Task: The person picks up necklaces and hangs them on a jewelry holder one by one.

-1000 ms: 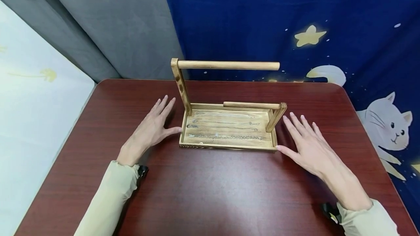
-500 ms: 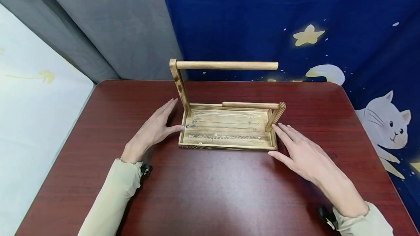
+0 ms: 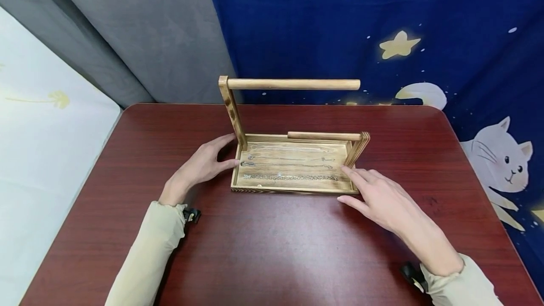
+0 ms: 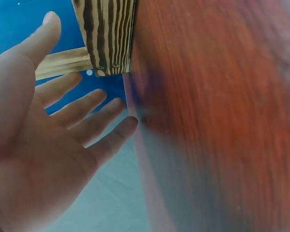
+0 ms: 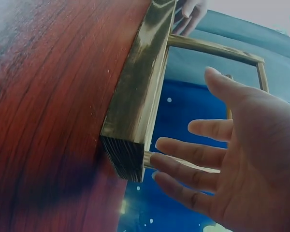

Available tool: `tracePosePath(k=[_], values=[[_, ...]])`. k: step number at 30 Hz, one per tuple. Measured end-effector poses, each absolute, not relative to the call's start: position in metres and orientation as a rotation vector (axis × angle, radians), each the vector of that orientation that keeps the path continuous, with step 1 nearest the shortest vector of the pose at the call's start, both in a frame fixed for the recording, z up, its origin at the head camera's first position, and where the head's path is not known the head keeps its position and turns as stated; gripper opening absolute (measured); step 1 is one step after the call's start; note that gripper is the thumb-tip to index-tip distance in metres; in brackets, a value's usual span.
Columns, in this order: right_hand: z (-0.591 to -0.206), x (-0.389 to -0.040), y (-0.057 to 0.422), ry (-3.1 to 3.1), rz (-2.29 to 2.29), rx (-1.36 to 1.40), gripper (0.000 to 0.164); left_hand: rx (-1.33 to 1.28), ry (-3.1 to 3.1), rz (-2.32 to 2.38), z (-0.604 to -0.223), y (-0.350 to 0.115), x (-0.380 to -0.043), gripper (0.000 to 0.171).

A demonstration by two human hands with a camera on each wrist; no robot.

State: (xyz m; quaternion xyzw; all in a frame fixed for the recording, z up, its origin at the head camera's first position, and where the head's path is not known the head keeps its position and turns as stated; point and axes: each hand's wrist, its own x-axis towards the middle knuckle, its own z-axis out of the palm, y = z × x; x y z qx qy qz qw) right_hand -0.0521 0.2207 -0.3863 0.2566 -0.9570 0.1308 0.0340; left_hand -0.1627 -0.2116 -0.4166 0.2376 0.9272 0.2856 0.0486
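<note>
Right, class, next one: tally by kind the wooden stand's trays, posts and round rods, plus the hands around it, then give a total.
Tray: 1
Posts: 2
Rods: 2
Hands: 2 (left hand, right hand)
Total: 7

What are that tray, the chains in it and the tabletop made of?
Tray: wood, probably scorched or stained, with dark grain stripes. Chains: likely metal, silvery and linked; which metal I can't tell. Tabletop: glossy reddish-brown, streaked like wood, perhaps laminate.
</note>
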Motion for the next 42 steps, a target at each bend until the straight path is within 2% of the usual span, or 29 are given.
tracePosePath(k=[13,31,42], values=[[-0.393,-0.067,0.203,-2.966,0.471,0.833,0.064,0.672,2.703,0.975,-0.417,-0.218,-0.172,0.070],[-0.405,-0.094,0.194,-2.936,0.634,0.927,0.041,0.610,2.614,1.042,-0.419,-0.211,-0.188,0.057],[-0.418,-0.107,0.187,-2.861,0.709,1.018,0.031,0.580,2.533,1.124,-0.421,-0.209,-0.192,0.057]])
